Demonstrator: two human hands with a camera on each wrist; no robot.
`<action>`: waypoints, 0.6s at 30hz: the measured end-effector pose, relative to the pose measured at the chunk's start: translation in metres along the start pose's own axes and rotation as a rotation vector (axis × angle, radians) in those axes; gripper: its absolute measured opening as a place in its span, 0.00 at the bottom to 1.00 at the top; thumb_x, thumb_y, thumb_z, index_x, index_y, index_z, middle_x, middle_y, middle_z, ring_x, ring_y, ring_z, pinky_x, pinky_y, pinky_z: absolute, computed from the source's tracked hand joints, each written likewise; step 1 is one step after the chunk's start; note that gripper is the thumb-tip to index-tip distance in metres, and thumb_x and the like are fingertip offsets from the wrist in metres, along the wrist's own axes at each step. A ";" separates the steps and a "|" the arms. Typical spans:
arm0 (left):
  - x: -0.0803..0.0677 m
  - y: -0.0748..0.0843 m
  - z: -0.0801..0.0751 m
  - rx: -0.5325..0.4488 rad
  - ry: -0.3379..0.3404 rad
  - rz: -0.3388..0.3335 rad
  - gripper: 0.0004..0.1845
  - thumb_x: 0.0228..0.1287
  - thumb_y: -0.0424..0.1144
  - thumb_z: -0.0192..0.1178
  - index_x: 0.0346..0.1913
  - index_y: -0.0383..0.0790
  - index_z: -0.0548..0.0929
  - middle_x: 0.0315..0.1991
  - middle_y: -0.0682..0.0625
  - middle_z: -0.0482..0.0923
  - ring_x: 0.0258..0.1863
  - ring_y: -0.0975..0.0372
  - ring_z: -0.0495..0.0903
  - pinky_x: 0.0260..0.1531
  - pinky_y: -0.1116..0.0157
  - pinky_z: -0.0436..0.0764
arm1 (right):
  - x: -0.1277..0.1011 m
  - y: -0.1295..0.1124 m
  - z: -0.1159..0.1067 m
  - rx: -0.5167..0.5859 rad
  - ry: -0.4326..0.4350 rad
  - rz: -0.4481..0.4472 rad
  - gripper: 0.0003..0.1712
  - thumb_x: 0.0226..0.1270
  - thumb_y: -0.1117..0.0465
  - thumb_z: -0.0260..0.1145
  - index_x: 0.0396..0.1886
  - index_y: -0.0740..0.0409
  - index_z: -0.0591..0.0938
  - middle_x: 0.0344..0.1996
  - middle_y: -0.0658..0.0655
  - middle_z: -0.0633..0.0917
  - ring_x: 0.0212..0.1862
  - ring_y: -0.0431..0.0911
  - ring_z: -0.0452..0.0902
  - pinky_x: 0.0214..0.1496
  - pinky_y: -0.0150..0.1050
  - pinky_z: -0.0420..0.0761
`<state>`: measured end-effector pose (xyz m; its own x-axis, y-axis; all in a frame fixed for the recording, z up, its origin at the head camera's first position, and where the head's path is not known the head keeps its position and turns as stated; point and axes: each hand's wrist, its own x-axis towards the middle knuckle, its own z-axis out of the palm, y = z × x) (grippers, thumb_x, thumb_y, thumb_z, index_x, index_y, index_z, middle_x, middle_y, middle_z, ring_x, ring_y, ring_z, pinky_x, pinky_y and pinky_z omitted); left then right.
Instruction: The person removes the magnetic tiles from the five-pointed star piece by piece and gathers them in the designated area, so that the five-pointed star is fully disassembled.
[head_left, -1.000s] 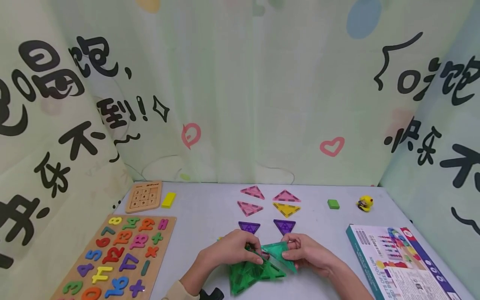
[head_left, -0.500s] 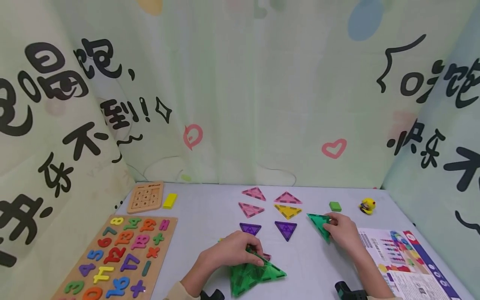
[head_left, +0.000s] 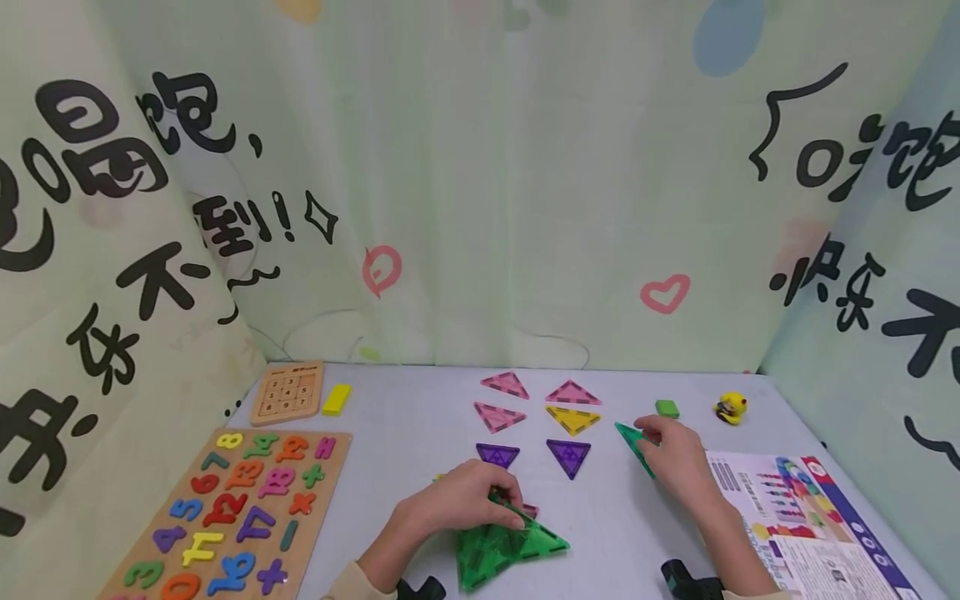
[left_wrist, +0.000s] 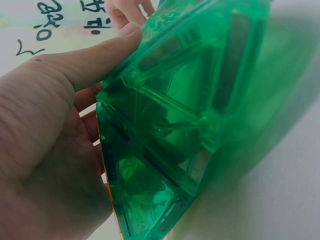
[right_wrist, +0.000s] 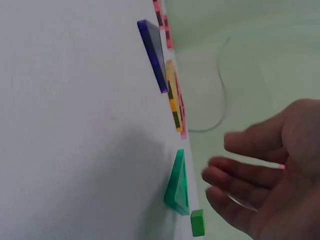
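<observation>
With thumb and fingers my left hand [head_left: 471, 497] grips a built-up piece of translucent green magnetic tiles [head_left: 506, 550], low in the middle of the table. The left wrist view shows its joined green triangles [left_wrist: 170, 105] close up, the thumb along one edge. A single green triangle tile [head_left: 632, 444] lies on the table to the right. My right hand [head_left: 673, 467] is beside it; in the right wrist view this hand [right_wrist: 265, 170] has loosely bent fingers, apart from the tile [right_wrist: 178, 187], and holds nothing.
Purple triangles [head_left: 568, 456], a yellow triangle [head_left: 573, 418] and pink triangles [head_left: 507, 383] lie ahead. A green block [head_left: 667, 408] and a toy duck [head_left: 730, 407] are at the back right. A printed box [head_left: 810, 525] lies right, a number board [head_left: 232, 517] left.
My right hand has moved a green triangle tile from the built-up piece out to the right and let go of it. The left hand keeps its grip in place.
</observation>
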<state>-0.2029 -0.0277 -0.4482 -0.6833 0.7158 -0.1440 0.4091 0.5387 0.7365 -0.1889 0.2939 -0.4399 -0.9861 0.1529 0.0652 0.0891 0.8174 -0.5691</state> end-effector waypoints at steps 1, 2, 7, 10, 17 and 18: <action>0.000 0.000 0.000 -0.002 -0.001 -0.002 0.06 0.58 0.49 0.72 0.32 0.58 0.85 0.32 0.66 0.81 0.33 0.72 0.75 0.37 0.71 0.74 | -0.002 -0.003 0.001 0.013 -0.041 -0.019 0.18 0.68 0.66 0.61 0.57 0.64 0.81 0.48 0.64 0.84 0.46 0.53 0.78 0.46 0.47 0.80; 0.001 -0.001 0.000 -0.001 -0.001 -0.005 0.06 0.58 0.50 0.72 0.32 0.58 0.85 0.32 0.66 0.81 0.33 0.72 0.75 0.37 0.71 0.74 | -0.004 -0.007 0.002 0.035 -0.096 -0.036 0.17 0.68 0.65 0.62 0.55 0.62 0.82 0.45 0.61 0.85 0.44 0.50 0.78 0.45 0.44 0.80; 0.001 -0.002 0.000 0.008 0.006 -0.016 0.06 0.58 0.50 0.71 0.31 0.58 0.84 0.31 0.67 0.81 0.32 0.72 0.75 0.37 0.71 0.74 | -0.018 -0.030 0.013 0.219 -0.480 -0.159 0.15 0.67 0.60 0.65 0.51 0.59 0.84 0.39 0.54 0.86 0.40 0.45 0.78 0.41 0.36 0.78; 0.002 -0.002 0.000 0.015 0.011 0.020 0.06 0.58 0.51 0.71 0.32 0.57 0.84 0.31 0.66 0.80 0.31 0.72 0.74 0.36 0.72 0.74 | -0.030 -0.042 0.024 0.334 -0.682 -0.213 0.15 0.68 0.59 0.65 0.51 0.59 0.84 0.38 0.55 0.86 0.37 0.44 0.78 0.39 0.34 0.78; 0.001 -0.002 0.001 0.022 0.017 0.040 0.06 0.58 0.50 0.71 0.32 0.56 0.85 0.30 0.66 0.80 0.31 0.72 0.73 0.37 0.73 0.74 | -0.048 -0.059 0.051 0.409 -0.806 -0.253 0.08 0.64 0.64 0.68 0.42 0.59 0.85 0.31 0.52 0.83 0.32 0.41 0.75 0.35 0.30 0.76; 0.001 -0.003 0.001 0.029 0.017 0.038 0.06 0.58 0.50 0.71 0.32 0.56 0.85 0.30 0.66 0.80 0.31 0.72 0.73 0.38 0.73 0.74 | -0.049 -0.060 0.054 0.407 -0.803 -0.254 0.07 0.64 0.63 0.69 0.40 0.59 0.85 0.29 0.51 0.82 0.31 0.40 0.74 0.34 0.30 0.75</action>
<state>-0.2041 -0.0284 -0.4506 -0.6771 0.7285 -0.1045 0.4524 0.5240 0.7216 -0.1533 0.2073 -0.4534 -0.7845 -0.5570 -0.2726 -0.0481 0.4928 -0.8688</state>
